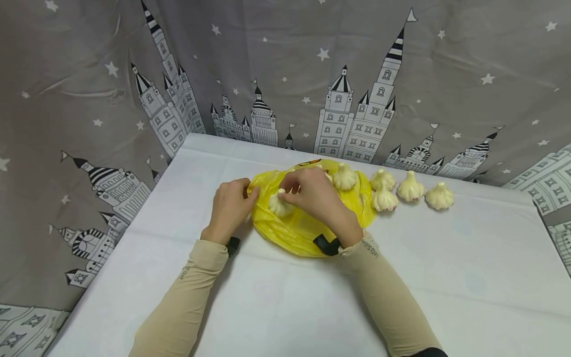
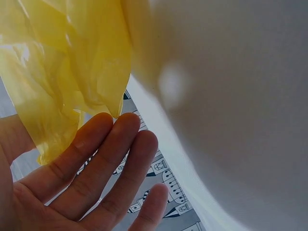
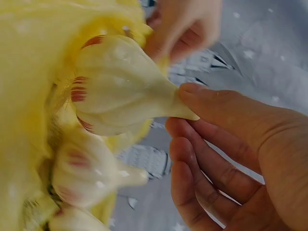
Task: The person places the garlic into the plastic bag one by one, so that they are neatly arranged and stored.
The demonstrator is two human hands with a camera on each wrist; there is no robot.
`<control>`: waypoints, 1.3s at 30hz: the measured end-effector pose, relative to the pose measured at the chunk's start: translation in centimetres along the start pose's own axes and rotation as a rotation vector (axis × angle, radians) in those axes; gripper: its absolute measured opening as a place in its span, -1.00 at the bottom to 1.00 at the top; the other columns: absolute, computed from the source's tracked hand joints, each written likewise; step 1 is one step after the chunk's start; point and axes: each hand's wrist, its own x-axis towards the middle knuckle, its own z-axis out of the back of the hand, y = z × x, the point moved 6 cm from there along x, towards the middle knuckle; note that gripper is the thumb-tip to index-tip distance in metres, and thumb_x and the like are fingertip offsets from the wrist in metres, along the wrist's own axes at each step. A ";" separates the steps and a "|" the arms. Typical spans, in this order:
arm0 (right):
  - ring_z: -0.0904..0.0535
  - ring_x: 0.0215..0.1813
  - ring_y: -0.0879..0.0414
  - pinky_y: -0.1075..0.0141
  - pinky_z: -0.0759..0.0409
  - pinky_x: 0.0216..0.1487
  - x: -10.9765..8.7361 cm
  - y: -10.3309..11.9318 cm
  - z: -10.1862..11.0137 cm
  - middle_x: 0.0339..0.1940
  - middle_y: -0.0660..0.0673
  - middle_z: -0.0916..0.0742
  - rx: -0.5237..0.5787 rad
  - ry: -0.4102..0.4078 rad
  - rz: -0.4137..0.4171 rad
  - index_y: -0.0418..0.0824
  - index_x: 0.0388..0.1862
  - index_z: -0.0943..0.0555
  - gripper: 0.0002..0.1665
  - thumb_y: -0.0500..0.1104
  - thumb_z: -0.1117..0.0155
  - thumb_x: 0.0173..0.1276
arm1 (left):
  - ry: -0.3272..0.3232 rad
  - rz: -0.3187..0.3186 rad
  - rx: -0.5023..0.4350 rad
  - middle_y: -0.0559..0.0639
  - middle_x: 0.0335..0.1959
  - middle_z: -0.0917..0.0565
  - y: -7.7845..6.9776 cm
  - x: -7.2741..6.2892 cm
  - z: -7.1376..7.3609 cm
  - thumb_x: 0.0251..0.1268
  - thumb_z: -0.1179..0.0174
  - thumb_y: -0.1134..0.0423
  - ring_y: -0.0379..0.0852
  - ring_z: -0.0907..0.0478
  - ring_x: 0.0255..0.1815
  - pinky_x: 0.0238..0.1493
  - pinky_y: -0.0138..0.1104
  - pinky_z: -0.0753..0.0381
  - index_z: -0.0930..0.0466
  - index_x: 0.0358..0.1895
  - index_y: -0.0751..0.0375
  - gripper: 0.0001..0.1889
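A crumpled yellow plastic bag (image 1: 285,237) lies on the white table. My left hand (image 1: 229,206) pinches its left edge between thumb and fingers; in the left wrist view the film hangs over the index finger (image 2: 67,163). Over the bag, my right hand (image 1: 314,191) holds a garlic bulb (image 3: 120,86) by its stem, thumb against fingertips. The bulb is cream-coloured with reddish streaks at its base. Another garlic bulb (image 1: 344,177) sits at the bag's far side, and more bulbs beside it are partly hidden by my right hand.
Right of the bag, several garlic bulbs (image 1: 410,187) stand on the white-covered table (image 1: 446,267). A grey curtain (image 1: 276,59) printed with castles and stars hangs behind the table and along its left side.
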 end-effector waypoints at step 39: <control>-0.68 -0.20 0.11 0.25 -0.66 -0.12 -0.4 0.5 -0.6 -0.25 -0.05 -0.82 -0.121 -0.025 -0.070 -0.18 -0.15 -0.83 -0.74 0.00 -0.48 0.43 | 0.008 -0.006 0.021 0.01 -0.69 -0.36 -0.2 0.2 -0.1 0.46 -0.26 0.20 0.00 -0.33 -0.60 -0.49 -0.24 -0.22 -0.41 -0.59 0.17 -0.61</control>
